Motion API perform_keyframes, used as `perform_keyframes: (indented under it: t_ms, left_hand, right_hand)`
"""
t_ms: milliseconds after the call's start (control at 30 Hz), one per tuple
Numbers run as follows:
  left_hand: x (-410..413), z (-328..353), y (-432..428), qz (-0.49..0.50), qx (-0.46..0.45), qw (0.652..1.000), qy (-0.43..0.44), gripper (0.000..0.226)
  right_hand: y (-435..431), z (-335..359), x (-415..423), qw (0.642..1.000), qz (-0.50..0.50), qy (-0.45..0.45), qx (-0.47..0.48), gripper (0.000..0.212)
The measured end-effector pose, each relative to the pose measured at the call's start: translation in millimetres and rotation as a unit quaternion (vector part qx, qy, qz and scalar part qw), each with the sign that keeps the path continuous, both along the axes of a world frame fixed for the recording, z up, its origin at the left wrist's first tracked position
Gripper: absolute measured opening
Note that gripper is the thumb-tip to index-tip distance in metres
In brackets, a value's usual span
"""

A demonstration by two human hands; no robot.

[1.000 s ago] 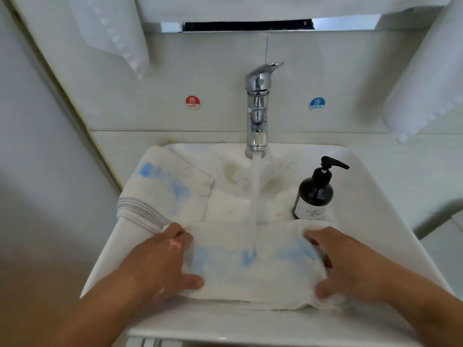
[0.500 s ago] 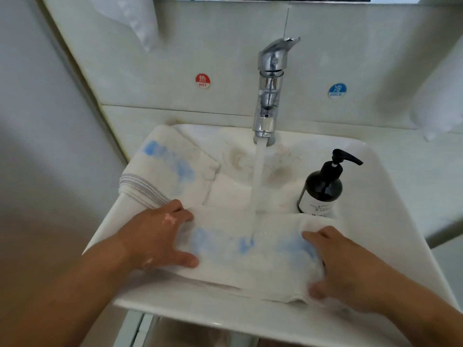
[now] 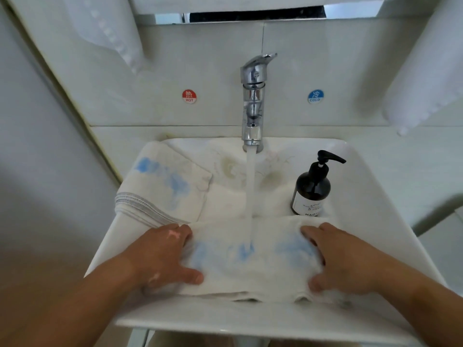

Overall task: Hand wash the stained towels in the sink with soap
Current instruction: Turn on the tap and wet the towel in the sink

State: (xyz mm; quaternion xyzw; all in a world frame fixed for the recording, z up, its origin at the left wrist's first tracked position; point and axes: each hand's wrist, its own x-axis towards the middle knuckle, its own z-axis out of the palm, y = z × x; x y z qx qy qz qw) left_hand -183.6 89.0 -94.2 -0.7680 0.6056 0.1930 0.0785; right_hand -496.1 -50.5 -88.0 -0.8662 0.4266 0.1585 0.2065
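A white towel with blue stains lies stretched across the front of the white sink, under running water from the chrome tap. My left hand grips its left end, thumb on top and fingers curled over the far edge. My right hand grips the right end the same way. A second blue-stained towel with a grey striped hem lies folded over the sink's left rim. A dark soap pump bottle stands upright in the basin at the right.
Hot and cold stickers mark the tiled wall behind the tap. White towels hang at the upper left and upper right. A wall runs close along the left side.
Both hands keep their hold on the towel under the water. The view has tilted up and back; the hands have barely shifted.
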Motion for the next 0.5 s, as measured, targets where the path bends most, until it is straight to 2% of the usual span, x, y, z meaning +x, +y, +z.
perform_keyframes:
  t_ms: [100, 233, 367, 500]
  left_hand:
    - [1.5, -1.2, -0.5, 0.011, -0.015, 1.0, 0.01, 0.062]
    - [3.4, -3.9, -0.5, 0.011, -0.027, 0.999, 0.019, 0.069]
    - [1.4, 1.3, 3.5, 0.023, -0.038, 0.999, 0.03, 0.085]
    - [-2.1, 4.4, 7.3, 0.038, -0.04, 0.998, 0.032, 0.095]
  right_hand:
    - [-1.5, 2.8, -0.2, 1.0, -0.015, -0.015, 0.01, 0.071]
    - [-1.3, 3.3, -0.4, 0.997, -0.055, -0.059, 0.018, 0.06]
    - [-0.7, 1.4, -2.5, 0.996, -0.081, -0.042, -0.02, 0.084]
    - [1.7, 3.4, 0.5, 0.996, -0.089, -0.01, -0.016, 0.102]
